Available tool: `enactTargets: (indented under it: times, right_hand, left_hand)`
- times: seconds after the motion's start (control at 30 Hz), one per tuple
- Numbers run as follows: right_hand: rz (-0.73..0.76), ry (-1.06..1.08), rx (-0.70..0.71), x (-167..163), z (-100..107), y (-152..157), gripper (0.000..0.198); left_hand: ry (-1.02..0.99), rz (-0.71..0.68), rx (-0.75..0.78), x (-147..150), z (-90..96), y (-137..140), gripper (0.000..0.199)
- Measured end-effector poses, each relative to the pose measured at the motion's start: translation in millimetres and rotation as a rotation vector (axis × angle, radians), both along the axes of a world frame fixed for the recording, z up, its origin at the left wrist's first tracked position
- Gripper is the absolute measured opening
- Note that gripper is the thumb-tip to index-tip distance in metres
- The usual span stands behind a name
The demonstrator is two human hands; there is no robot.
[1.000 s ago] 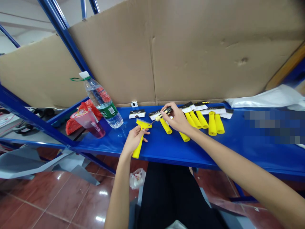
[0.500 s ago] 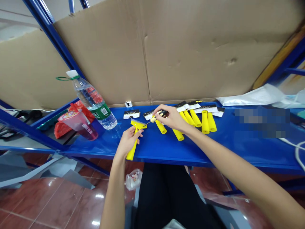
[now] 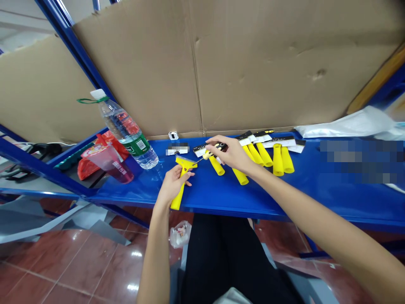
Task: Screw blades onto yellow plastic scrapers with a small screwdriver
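Note:
My left hand (image 3: pixel 175 182) is closed around a yellow scraper (image 3: pixel 177 198) with a T-shaped head and a clear strip along its top edge. The scraper's handle end reaches the shelf's front edge. In my right hand (image 3: pixel 230 154) is a screwdriver (image 3: pixel 207 155) with a black and pale yellow handle, gripped by the fingers. Its thin shaft points left and down, and the tip meets the right side of the scraper's head; whether it sits in a screw is too small to tell. Several yellow handles (image 3: pixel 278 160) lie just beyond and beside my right hand.
On the blue shelf (image 3: pixel 202 192), a large water bottle (image 3: pixel 136 143) and a pink cup (image 3: pixel 110 164) stand at the left. Black-and-white cards (image 3: pixel 280 142) lie along the back by a cardboard wall (image 3: pixel 152 67). A white plastic bag (image 3: pixel 338 122) lies at the back right.
The whole view has shifted slightly, with things now a little further right and higher. Both hands keep their grips, and the screwdriver tip stays at the scraper's head.

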State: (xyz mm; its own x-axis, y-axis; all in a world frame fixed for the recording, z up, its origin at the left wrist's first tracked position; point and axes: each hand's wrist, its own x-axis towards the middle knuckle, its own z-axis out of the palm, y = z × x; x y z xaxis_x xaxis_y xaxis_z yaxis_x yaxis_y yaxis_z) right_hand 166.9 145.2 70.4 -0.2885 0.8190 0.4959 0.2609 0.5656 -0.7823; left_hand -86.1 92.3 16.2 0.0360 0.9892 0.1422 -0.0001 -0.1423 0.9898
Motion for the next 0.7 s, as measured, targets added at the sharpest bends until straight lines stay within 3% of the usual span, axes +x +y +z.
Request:
enactTargets:
  times: [0.17,0.37,0.53,0.7]
  right_hand:
    - [0.05,-0.046,0.134,0.3,1.9,-2.4,0.039]
    - [0.028,-0.026,0.028,1.0,0.0,1.6,0.032]
    - [0.076,-0.086,0.15,5.1,2.1,3.6,0.025]
    - [0.033,-0.124,-0.067,13.6,3.9,8.6,0.033]
  left_hand:
    - [0.011,-0.007,0.009,-0.8,0.8,-0.4,0.04]
    - [0.0,-0.011,0.008,-0.4,1.5,-0.5,0.037]
    - [0.002,0.007,0.012,-0.5,1.8,-0.6,0.036]
    - [0.071,-0.028,0.018,-3.2,2.7,-0.8,0.037]
